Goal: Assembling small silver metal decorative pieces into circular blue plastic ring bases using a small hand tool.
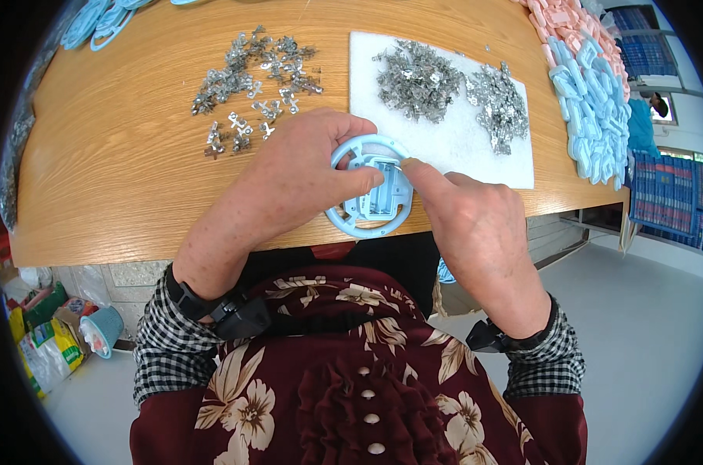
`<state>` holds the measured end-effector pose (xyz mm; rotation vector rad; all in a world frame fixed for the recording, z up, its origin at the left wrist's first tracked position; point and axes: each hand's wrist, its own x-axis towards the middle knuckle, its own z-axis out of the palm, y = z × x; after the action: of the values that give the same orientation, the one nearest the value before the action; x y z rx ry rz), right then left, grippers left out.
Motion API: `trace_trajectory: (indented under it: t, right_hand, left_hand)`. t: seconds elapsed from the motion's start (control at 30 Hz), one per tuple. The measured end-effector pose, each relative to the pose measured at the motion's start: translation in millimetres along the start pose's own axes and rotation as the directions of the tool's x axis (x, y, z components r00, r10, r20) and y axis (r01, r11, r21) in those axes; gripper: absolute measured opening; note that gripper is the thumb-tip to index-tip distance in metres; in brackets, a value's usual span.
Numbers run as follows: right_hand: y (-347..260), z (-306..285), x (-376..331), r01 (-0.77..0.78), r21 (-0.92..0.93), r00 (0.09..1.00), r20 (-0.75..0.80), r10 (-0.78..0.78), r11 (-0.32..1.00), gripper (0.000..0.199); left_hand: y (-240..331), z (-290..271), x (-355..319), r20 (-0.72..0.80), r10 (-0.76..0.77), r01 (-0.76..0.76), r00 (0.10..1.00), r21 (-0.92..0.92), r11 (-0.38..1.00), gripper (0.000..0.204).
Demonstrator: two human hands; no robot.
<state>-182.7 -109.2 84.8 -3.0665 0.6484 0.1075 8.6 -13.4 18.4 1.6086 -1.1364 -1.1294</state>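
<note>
In front of me, at the table's near edge, is a light-blue plastic ring-shaped part (371, 232), like a toy steering wheel, with a rectangular compartment at its centre. My left hand (289, 167) grips it from the left, the thumb lying across the compartment and the other fingers behind. At the upper right of the rim is my right hand (479, 221), its index fingertip against the part and the other fingers curled in. Whatever may be pinched there is hidden. Small metal clips (227, 81) lie scattered beyond my left hand.
A white foam sheet (444, 155) carries two heaps of small metal pieces (419, 81). Blue plastic parts (592, 108) and pink ones (564, 19) are piled along the table's right side. More blue rings (107, 23) lie far left. A blue bin (103, 332) stands on the floor.
</note>
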Motion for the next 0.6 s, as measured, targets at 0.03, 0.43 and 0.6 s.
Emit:
trace_trajectory:
  t: [0.03, 0.43, 0.6]
  right_hand:
    - [-2, -5, 1, -0.004, -0.035, 0.999, 0.038, 0.005, 0.999, 0.022]
    - [9, -3, 1, 0.065, 0.052, 0.997, -0.034, -0.063, 0.997, 0.022]
    - [4, -6, 5, 0.061, 0.018, 0.998, -0.014, -0.060, 0.998, 0.022]
  left_hand:
    - [0, 0, 0, 0.005, 0.009, -0.009, 1.000, 0.008, 1.000, 0.047]
    - [-1, 2, 0, -0.020, 0.003, -0.004, 1.000, -0.006, 1.000, 0.049]
    - [-1, 2, -1, -0.024, 0.004, -0.005, 1.000, -0.015, 1.000, 0.049]
